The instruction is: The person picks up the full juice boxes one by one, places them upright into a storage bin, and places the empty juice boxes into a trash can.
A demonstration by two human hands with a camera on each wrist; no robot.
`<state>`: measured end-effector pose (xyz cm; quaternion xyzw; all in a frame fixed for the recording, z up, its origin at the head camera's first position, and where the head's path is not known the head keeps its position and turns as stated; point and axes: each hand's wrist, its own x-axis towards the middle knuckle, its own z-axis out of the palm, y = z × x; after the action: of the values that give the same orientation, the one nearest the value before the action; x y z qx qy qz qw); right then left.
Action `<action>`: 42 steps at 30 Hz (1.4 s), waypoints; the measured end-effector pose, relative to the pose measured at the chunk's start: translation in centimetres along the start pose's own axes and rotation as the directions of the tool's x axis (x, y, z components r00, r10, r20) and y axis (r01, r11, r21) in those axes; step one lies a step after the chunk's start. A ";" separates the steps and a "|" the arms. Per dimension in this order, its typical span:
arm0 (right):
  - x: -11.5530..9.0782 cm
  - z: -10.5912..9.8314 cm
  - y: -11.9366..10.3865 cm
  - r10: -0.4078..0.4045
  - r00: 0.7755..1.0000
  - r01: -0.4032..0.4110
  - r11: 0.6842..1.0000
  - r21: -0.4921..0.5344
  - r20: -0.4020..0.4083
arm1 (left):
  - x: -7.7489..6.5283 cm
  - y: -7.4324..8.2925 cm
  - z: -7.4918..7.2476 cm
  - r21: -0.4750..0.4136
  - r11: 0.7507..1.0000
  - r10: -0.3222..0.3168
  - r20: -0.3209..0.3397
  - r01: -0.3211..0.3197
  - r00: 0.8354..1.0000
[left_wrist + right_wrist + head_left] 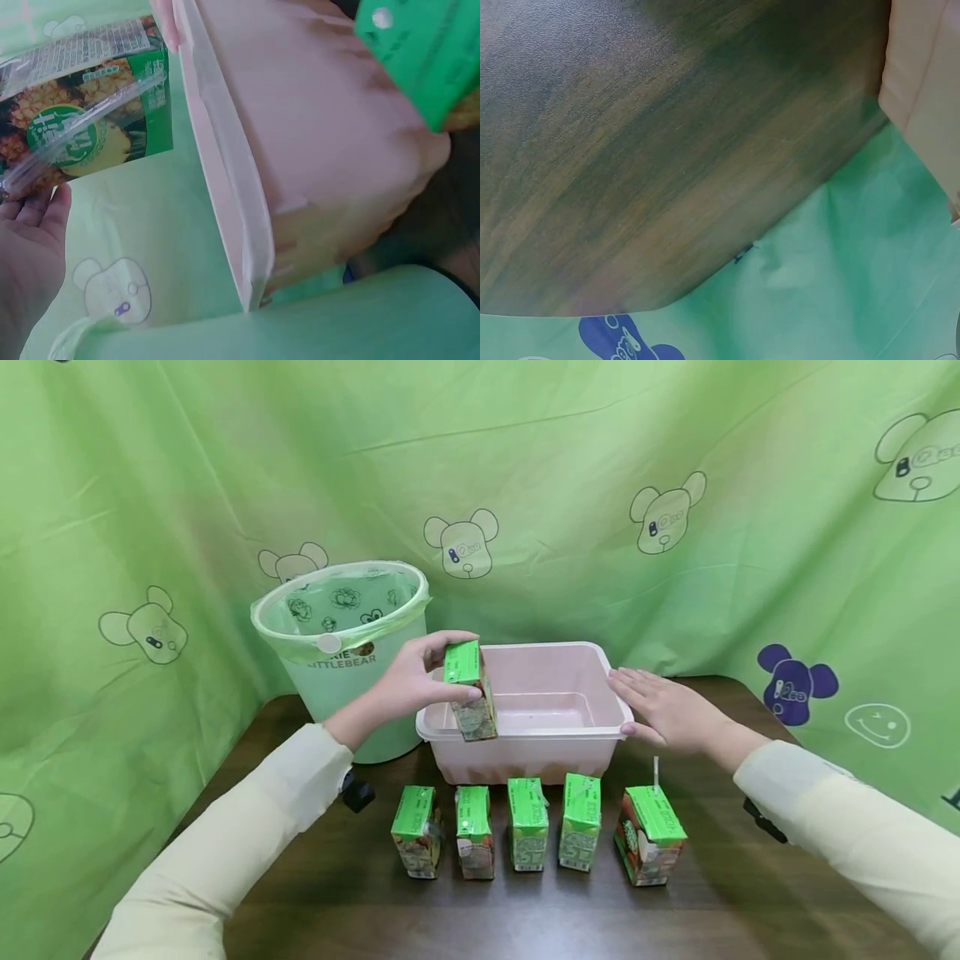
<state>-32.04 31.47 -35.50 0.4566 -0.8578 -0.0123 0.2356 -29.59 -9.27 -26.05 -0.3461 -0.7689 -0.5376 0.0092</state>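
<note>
My left hand (415,678) grips a green-topped juice box (472,706) above the left end of a pink plastic basin (517,747). In the left wrist view, pineapple pictures and a straw in a clear wrapper show on the side of that juice box (97,112), with the left fingers (56,210) at its lower edge. My right hand (671,710), fingers straight, rests against the basin's right rim. Several more juice boxes stand in a row before the basin; the rightmost juice box (651,839) has a straw (656,771) sticking up.
Behind my left hand stands a pale green bin (315,672) lined with a green bag. All this is on a dark wooden table (525,914). A green curtain (555,452) with bear drawings hangs close behind and at both sides.
</note>
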 end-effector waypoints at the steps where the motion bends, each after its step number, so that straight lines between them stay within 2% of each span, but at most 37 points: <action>1: 0.0 0.0 0.0 0.002 1.000 -0.002 1.000 0.003 -0.001 | 0.5 0.0 0.2 -0.005 1.000 -0.004 0.002 0.004 1.000; 10: 0.3 -0.3 -0.3 0.007 1.000 -0.007 1.000 0.005 0.011 | 4.0 -0.3 2.3 -0.061 0.997 -0.047 0.055 0.050 0.997; 18: 0.4 -0.4 -0.3 -0.014 1.000 0.014 1.000 0.005 -0.005 | 6.7 -0.7 4.1 -0.028 0.997 -0.068 0.108 0.071 0.992; 24: 0.5 -0.6 -0.3 -0.008 0.999 0.008 1.000 -0.005 0.040 | 8.0 -1.1 5.0 -0.002 0.996 -0.087 0.149 0.089 0.985; 29: 0.6 -1.0 -0.4 0.004 0.997 -0.004 1.000 -0.004 0.071 | 8.9 -1.7 6.1 0.083 0.992 -0.108 0.185 0.094 0.977; 35: 0.3 -1.2 -0.4 0.015 0.996 -0.015 1.000 -0.009 0.083 | 10.0 -2.6 7.6 0.212 0.973 -0.135 0.224 0.087 0.965; 42: 0.2 -1.3 -0.5 0.010 0.997 -0.009 1.000 -0.015 0.082 | 10.5 -3.3 9.0 0.253 0.964 -0.141 0.245 0.077 0.959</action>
<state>-31.24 31.27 -34.37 0.4498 -0.8689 -0.0361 0.2034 -36.12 3.08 -28.52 -0.3669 -0.8410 -0.3895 -0.0800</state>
